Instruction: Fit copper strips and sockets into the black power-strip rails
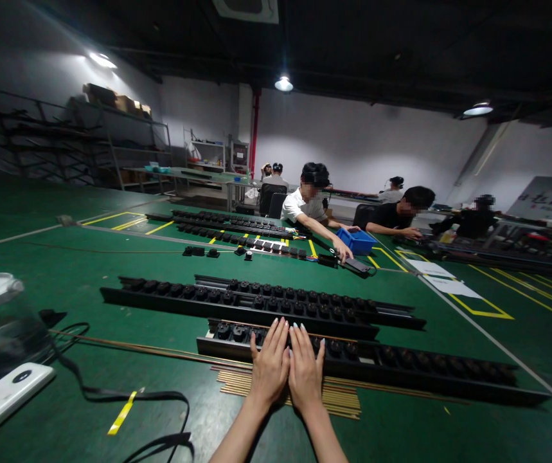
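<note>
My left hand (270, 361) and my right hand (306, 368) lie side by side, thumbs outward, with fingers stretched out flat. Both rest across the nearest black channel rail (439, 378), which holds a row of round black modules. A thin copper-coloured strip (338, 335) runs along the rail's far side, just at my fingertips. Beneath my palms and wrists, several short brass rods (340, 404) lie in a bundle, partly hidden by my hands. Farther off sit two more black rails (174, 297) with similar modules. Neither hand grips anything that I can see.
Long thin rods (126, 344) stretch to the left. A clear plastic jar (6, 334), a white phone-like device (8, 399) and a black strap (135, 394) lie at left. Across the green table, a co-worker (299, 206) reaches beside a blue bin (356, 242). White papers (452, 286) lie right.
</note>
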The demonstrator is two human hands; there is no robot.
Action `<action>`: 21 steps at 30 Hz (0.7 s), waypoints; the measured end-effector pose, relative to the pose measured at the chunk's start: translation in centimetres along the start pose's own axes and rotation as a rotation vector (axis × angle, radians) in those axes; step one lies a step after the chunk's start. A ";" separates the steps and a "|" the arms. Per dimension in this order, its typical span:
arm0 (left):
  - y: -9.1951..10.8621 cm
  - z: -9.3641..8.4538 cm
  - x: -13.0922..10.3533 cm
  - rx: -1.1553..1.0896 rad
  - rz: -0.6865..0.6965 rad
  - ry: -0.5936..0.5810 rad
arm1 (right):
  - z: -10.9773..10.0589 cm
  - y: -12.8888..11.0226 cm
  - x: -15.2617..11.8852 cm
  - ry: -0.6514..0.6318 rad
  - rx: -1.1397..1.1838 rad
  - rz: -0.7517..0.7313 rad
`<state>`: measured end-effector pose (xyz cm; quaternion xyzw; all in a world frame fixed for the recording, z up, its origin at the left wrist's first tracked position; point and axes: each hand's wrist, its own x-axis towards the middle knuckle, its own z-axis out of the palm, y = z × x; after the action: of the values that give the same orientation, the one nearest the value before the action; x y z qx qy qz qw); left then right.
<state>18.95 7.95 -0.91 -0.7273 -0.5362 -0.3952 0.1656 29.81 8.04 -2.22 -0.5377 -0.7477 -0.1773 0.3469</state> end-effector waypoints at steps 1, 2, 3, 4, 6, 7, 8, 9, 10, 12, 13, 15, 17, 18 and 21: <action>0.1 0.1 0.0 -0.001 0.015 -0.005 | 0.0 0.0 0.0 0.000 -0.002 0.003; 0.2 0.2 0.0 -0.002 0.024 -0.008 | 0.0 0.0 0.0 0.000 -0.003 0.004; 0.2 0.2 -0.1 -0.005 0.028 -0.009 | -0.1 -0.1 0.1 -0.002 -0.004 0.003; 0.2 0.2 -0.1 -0.009 0.028 -0.010 | -0.1 -0.1 0.1 -0.006 -0.005 0.003; 0.3 0.2 0.0 -0.016 0.025 -0.012 | -0.1 -0.2 0.1 -0.020 -0.010 0.005; 0.3 0.2 0.0 -0.017 0.025 -0.012 | -0.1 -0.2 0.1 -0.028 -0.013 0.006; 0.3 0.1 0.0 -0.015 0.024 -0.010 | -0.1 -0.2 0.1 -0.036 -0.017 0.006; 0.3 0.1 0.0 -0.013 0.023 -0.007 | -0.1 -0.2 0.0 -0.042 -0.024 0.008; 0.3 0.1 0.0 -0.011 0.022 -0.004 | -0.1 -0.1 0.0 -0.044 -0.034 0.017; 0.3 0.2 0.0 -0.009 0.020 -0.002 | -0.1 0.1 -0.1 -0.036 -0.065 0.051; 0.2 0.2 0.0 -0.008 0.018 -0.002 | 0.0 0.3 -0.1 -0.033 -0.082 0.062; 0.2 0.3 -0.1 -0.002 0.014 -0.006 | 0.0 0.6 -0.2 -0.041 -0.107 0.065; 0.2 0.3 -0.1 0.002 0.012 -0.009 | 0.0 0.9 -0.2 -0.055 -0.115 0.047; 0.2 0.3 -0.1 0.000 0.012 -0.009 | 0.0 1.0 -0.2 -0.057 -0.116 0.039; 0.2 0.2 -0.1 -0.015 0.014 -0.005 | 0.1 1.4 -0.4 -0.031 -0.131 0.063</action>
<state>19.26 7.98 -1.06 -0.7331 -0.5286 -0.3963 0.1616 31.11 8.34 -2.68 -0.5851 -0.7225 -0.2066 0.3050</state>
